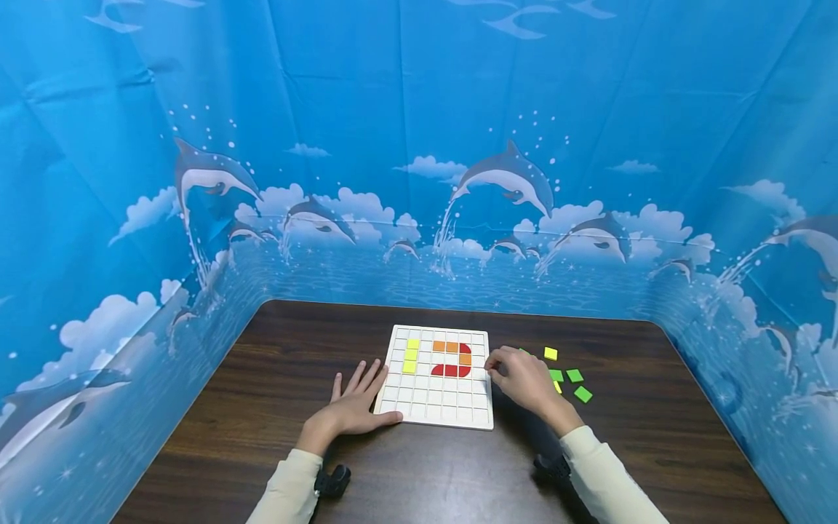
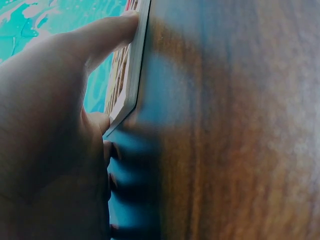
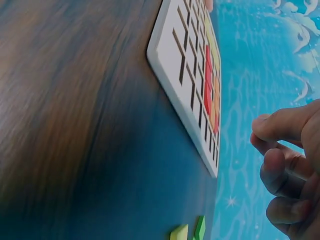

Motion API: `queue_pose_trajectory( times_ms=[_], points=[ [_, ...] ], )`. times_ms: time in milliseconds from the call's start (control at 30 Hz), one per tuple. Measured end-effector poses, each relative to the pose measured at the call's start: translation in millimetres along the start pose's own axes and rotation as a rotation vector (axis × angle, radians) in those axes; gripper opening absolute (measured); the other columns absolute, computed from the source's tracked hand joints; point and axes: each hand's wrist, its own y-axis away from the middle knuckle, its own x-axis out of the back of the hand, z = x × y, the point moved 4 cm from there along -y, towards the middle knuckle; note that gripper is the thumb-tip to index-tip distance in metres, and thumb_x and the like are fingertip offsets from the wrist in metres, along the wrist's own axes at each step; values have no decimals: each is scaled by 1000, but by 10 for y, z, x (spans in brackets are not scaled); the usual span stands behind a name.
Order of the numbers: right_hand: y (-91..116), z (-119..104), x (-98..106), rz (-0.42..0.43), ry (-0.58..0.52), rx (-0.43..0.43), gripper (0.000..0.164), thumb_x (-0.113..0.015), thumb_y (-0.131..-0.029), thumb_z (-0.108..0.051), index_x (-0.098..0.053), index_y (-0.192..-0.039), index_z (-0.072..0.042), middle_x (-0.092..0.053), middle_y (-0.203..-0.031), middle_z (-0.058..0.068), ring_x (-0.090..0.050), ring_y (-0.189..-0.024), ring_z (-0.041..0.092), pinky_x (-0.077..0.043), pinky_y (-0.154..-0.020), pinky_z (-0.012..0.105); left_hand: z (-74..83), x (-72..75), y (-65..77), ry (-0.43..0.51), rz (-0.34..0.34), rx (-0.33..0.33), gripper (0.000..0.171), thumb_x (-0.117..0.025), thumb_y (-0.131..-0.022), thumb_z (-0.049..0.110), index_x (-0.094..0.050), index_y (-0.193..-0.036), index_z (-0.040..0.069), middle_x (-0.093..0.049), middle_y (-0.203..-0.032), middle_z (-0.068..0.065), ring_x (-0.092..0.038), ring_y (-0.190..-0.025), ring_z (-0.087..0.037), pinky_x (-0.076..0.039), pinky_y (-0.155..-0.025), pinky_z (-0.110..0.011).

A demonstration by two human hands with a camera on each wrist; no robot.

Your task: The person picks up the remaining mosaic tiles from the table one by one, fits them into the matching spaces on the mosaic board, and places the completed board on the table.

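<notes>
A white gridded board [image 1: 425,407] lies on the dark wooden table. On its left part stands a column of yellow square tiles [image 1: 410,355]. Further right, orange tiles [image 1: 452,348] and red tiles [image 1: 452,371], some with rounded edges, form a hooked shape. My left hand [image 1: 353,407] rests at the board's left edge with fingers spread, its thumb on the near left corner. Beside the right edge is my right hand [image 1: 520,375], raised, fingers curled. Thumb [image 3: 267,127] and index fingertip come together in the right wrist view; no tile shows between them.
Loose green tiles [image 1: 575,375] and yellow tiles [image 1: 551,354] lie on the table [image 1: 622,437] right of the board, some partly behind the right hand. A blue dolphin-print curtain [image 1: 366,145] surrounds the table's far and side edges.
</notes>
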Motion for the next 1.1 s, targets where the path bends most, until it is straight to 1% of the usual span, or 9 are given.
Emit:
queue_pose_trajectory(
  times_ms=[100, 233, 367, 533, 633, 667, 767, 867, 1100],
  points=[
    [57, 61, 55, 6, -3, -5, 8, -85, -91, -13, -80, -96, -17, -73, -92, -4, -56, -72, 11, -50, -62, 30, -53, -46, -43, -20, 9, -2, 115, -52, -86, 91, -11, -174, 29, -3, -182, 0, 3, -169, -33, 10, -127, -73],
    [117, 147, 109, 11, -5, -15, 7, -84, -92, -13, -81, -98, -16, -75, -96, -3, -62, -76, 11, -55, -66, 33, -57, -50, -51, -32, 10, -4, 115, -52, -86, 92, -10, -174, 29, -3, -182, 0, 4, -169, -33, 11, -127, -73],
    [176, 248, 162, 18, 10, -31, 8, -84, -92, -13, -81, -97, -18, -76, -97, -2, -61, -73, 10, -53, -62, 31, -22, -20, -20, -3, 9, -12, 114, -52, -87, 90, -11, -174, 28, -4, -182, -2, 3, -168, -36, 11, -125, -75],
    [255, 390, 230, 29, 7, -54, 10, -84, -92, -11, -81, -99, -16, -77, -100, 1, -63, -70, 11, -49, -56, 30, 14, 26, 23, 29, 8, -18, 113, -56, -88, 88, -14, -174, 27, -6, -182, -4, 1, -168, -38, 11, -124, -77],
    [311, 471, 251, 24, 1, -70, 11, -84, -91, -10, -81, -102, -14, -77, -100, 3, -62, -69, 12, -49, -55, 31, 33, 34, 41, 29, 3, -16, 113, -55, -88, 88, -14, -174, 26, -6, -182, -5, 2, -168, -38, 12, -125, -76],
    [329, 496, 255, 24, 2, -72, 12, -84, -91, -9, -81, -103, -14, -78, -101, 3, -62, -70, 12, -49, -55, 31, 14, 15, 29, 23, 5, -20, 114, -55, -88, 88, -13, -174, 27, -6, -182, -4, 2, -168, -38, 11, -124, -76],
    [381, 559, 253, 25, 15, -65, 14, -83, -91, -8, -81, -104, -13, -79, -104, 4, -67, -74, 16, -52, -58, 34, 3, -4, 21, 16, 4, -19, 114, -54, -88, 89, -13, -174, 27, -5, -182, -4, 3, -168, -38, 11, -124, -76],
    [422, 616, 242, 27, 21, -56, 15, -84, -90, -7, -81, -104, -13, -79, -108, 5, -73, -84, 21, -58, -63, 38, -12, -13, 5, 17, 8, -23, 114, -53, -88, 89, -13, -174, 27, -5, -182, -5, 2, -168, -38, 11, -124, -77],
    [496, 723, 197, -37, 13, -78, 19, -83, -92, -9, -82, -109, -15, -78, -120, 9, -77, -100, 33, -62, -76, 54, 47, 25, 42, 22, 13, -35, 113, -54, -88, 88, -14, -174, 26, -6, -182, -6, 2, -168, -39, 13, -123, -77]
  ],
)
